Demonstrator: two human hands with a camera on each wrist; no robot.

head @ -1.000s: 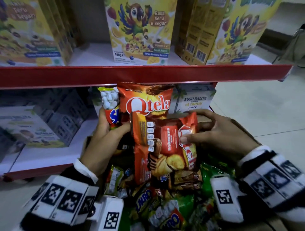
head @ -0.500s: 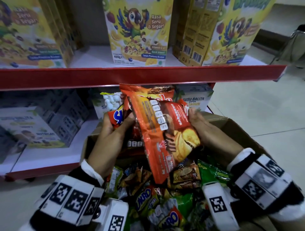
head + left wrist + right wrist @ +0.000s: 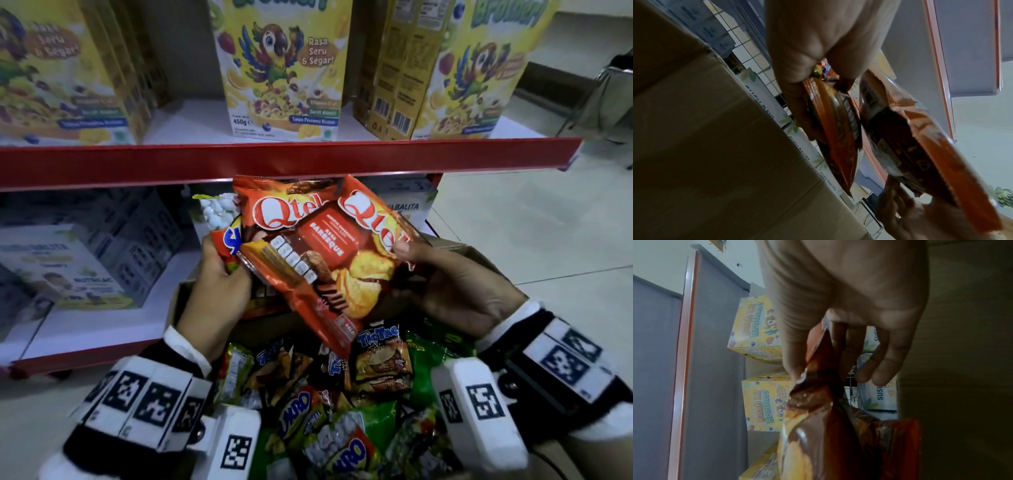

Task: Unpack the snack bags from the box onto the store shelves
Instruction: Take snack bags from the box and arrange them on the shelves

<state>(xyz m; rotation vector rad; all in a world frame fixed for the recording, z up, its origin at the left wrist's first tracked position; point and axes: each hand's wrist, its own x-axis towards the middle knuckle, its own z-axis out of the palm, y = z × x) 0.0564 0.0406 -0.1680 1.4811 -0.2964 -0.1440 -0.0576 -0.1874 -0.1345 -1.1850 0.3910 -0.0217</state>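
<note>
The right hand (image 3: 455, 284) pinches the upper right corner of an orange Qtela barbecue bag (image 3: 329, 260) between thumb and fingers, holding it tilted above the open cardboard box (image 3: 479, 253); the right wrist view shows the thumb and forefinger closed on the bag's crimped edge while the other fingers (image 3: 885, 363) hang straighter behind it. The left hand (image 3: 219, 287) grips a second Qtela bag (image 3: 274, 209) together with a small red packet of white candies (image 3: 222, 222), fingers curled round both, just left of the tilted bag, which overlaps the second one. Both bags are up in front of the red shelf edge (image 3: 137, 161), not yet on a shelf. Beneath the hands the box holds a heap of small snack packets (image 3: 342, 411), among them Tic Tac and green ones. Yellow parrot cereal boxes (image 3: 284, 72) stand on the upper shelf, and pale milk cartons (image 3: 68, 267) on the lower one
</note>
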